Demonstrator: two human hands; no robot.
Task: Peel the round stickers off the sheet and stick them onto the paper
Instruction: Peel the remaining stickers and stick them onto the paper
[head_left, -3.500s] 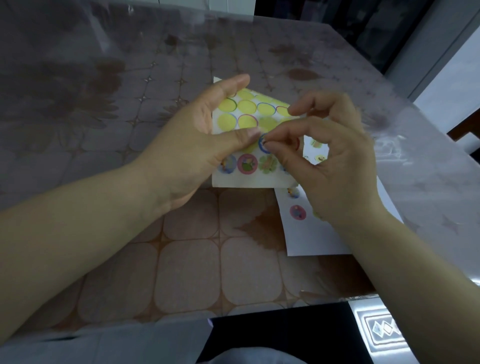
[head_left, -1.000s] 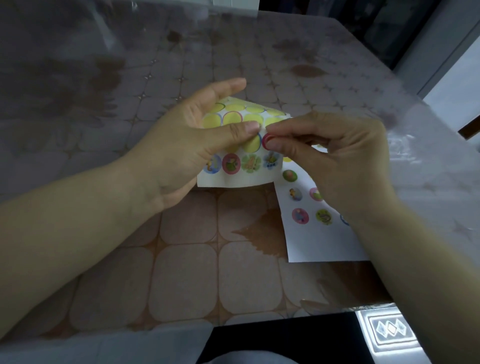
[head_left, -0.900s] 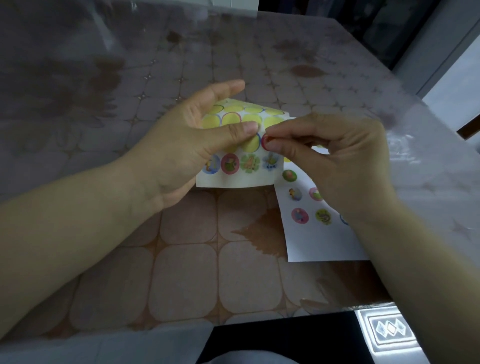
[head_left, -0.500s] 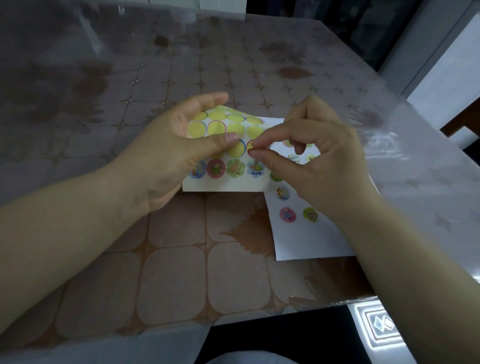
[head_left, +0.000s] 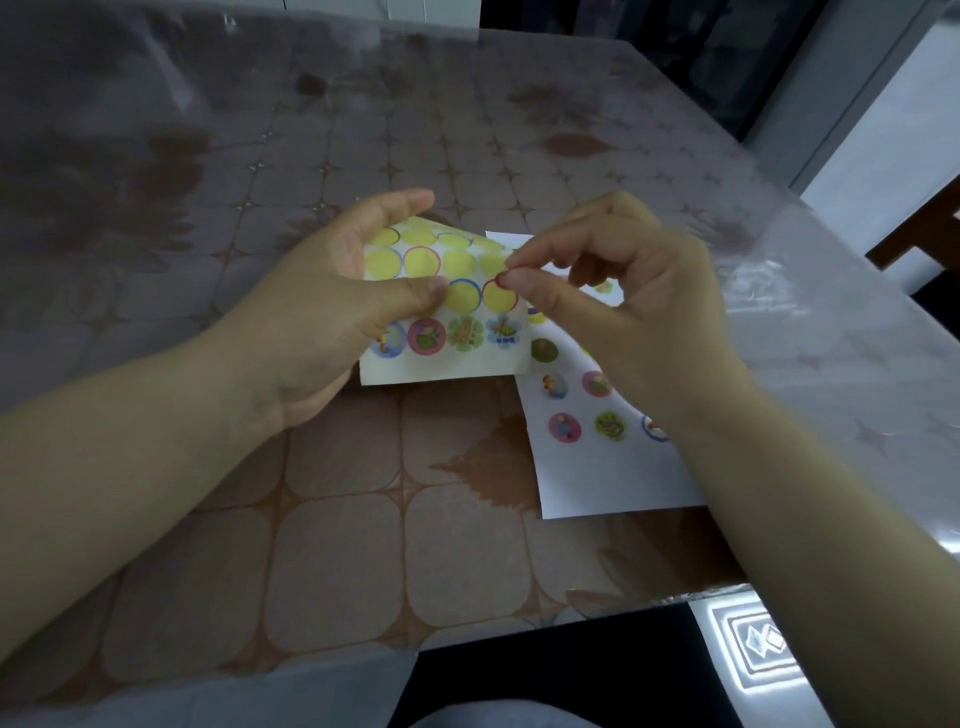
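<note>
A person's left hand (head_left: 332, 312) pinches the sticker sheet (head_left: 447, 312) between thumb and fingers, raising it off the table (head_left: 337, 545), while the right hand (head_left: 618, 306) nips a round sticker (head_left: 503, 279) at the sheet's right edge, just above an emptied yellow circle. Four printed stickers (head_left: 447, 335) remain in the bottom row (most circles above are bare). The white paper (head_left: 602, 467) lies beside and partly under the sheet, several stickers on it. From here the peeled sticker could curl and cling to the fingertips, or land on one already placed, should the right hand lower it blind. The sticker is nearly all hidden by thumb and forefinger; the paper's right part lies beneath the forearm, and one sticker there is half covered.
</note>
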